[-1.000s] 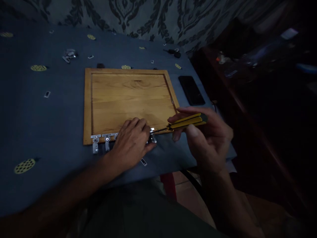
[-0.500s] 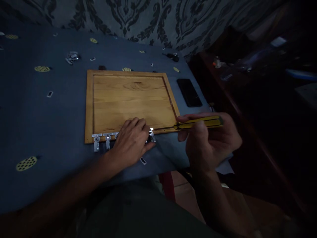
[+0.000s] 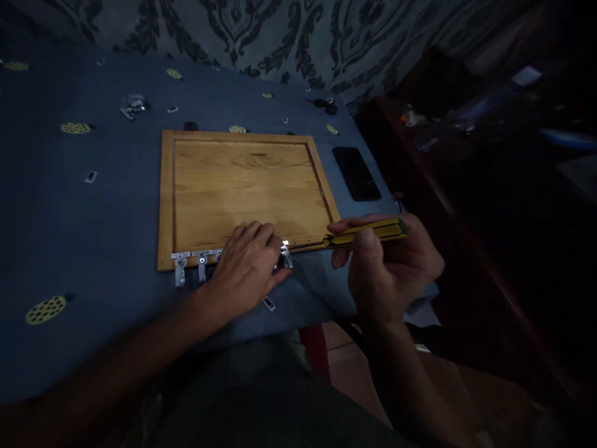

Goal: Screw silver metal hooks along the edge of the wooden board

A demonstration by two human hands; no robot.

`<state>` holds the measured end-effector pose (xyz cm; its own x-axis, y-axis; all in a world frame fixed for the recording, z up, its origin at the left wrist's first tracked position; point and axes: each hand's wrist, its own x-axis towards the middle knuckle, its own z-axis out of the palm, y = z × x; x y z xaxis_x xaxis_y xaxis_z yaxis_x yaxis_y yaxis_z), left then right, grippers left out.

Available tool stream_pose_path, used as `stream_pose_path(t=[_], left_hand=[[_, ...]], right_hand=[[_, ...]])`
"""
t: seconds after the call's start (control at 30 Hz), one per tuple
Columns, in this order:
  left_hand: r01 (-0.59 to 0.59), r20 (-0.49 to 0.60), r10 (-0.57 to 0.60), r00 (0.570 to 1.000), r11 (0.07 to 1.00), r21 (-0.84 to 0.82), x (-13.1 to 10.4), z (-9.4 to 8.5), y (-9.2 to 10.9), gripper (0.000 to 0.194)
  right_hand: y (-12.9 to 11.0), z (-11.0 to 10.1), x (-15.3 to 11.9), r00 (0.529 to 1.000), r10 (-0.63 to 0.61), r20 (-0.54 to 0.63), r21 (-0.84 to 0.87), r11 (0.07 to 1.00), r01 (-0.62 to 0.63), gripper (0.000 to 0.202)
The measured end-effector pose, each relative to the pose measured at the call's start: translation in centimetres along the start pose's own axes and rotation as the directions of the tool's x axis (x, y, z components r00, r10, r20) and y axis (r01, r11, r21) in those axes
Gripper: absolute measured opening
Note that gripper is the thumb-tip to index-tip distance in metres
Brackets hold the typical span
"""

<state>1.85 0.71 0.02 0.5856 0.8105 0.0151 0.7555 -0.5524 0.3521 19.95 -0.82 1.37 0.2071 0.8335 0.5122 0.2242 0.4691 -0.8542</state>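
A framed wooden panel (image 3: 247, 186), like a cabinet door, lies flat on the cloth. Metal hinges (image 3: 180, 269) sit in a row along its near edge. My left hand (image 3: 247, 267) rests over that edge, its fingers curled round a hinge (image 3: 286, 255) at the right end of the row; the palm covers part of the row. In my right hand (image 3: 392, 267) is a screwdriver (image 3: 368, 233) with a yellow and black handle, held nearly level. Its shaft points left along the near edge toward the hinge under my left fingers; whether the tip touches is hard to see.
A black phone (image 3: 357, 174) lies right of the panel. Behind it are keys (image 3: 324, 106), and at the back left more loose metal hinges (image 3: 134, 106). The blue patterned tablecloth (image 3: 116, 211) reaches the wall. Dark furniture (image 3: 443, 186) stands at the right.
My right hand has moved slightly left with the screwdriver, bringing its shaft closer to the hinge. My left hand stays in place on the hinge.
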Motion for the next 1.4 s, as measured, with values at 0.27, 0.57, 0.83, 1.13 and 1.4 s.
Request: stream_pose_path(t=[0.27, 0.57, 0.83, 1.13, 1.4], left_hand=[[0.002, 0.006, -0.002, 1.0, 1.0, -0.001, 0.0, 0.0, -0.1, 0.032], [-0.016, -0.04, 0.017, 0.999, 1.0, 0.012, 0.0, 0.3, -0.1, 0.032], [-0.023, -0.048, 0.023, 0.999, 1.0, 0.006, 0.0, 0.3, -0.2, 0.031], [-0.03, -0.074, 0.031, 0.997, 0.999, 0.011, -0.1, 0.5, -0.2, 0.031], [-0.048, -0.081, 0.049, 0.995, 0.999, 0.017, -0.1, 0.5, -0.2, 0.03]], right_hand=[[0.1, 0.2, 0.2, 0.998, 0.015, 0.059, 0.017, 1.0, -0.016, 0.009], [-0.6, -0.5, 0.4, 0.982, 0.043, 0.184, -0.041, 0.999, -0.036, 0.02], [-0.7, 0.2, 0.5, 0.987, 0.084, 0.135, 0.036, 0.995, -0.09, 0.009], [-0.7, 0.2, 0.3, 0.989, 0.049, 0.137, 0.003, 0.999, -0.05, 0.012], [-0.8, 0.6, 0.2, 0.995, -0.017, -0.102, 0.037, 0.999, 0.021, 0.015]])
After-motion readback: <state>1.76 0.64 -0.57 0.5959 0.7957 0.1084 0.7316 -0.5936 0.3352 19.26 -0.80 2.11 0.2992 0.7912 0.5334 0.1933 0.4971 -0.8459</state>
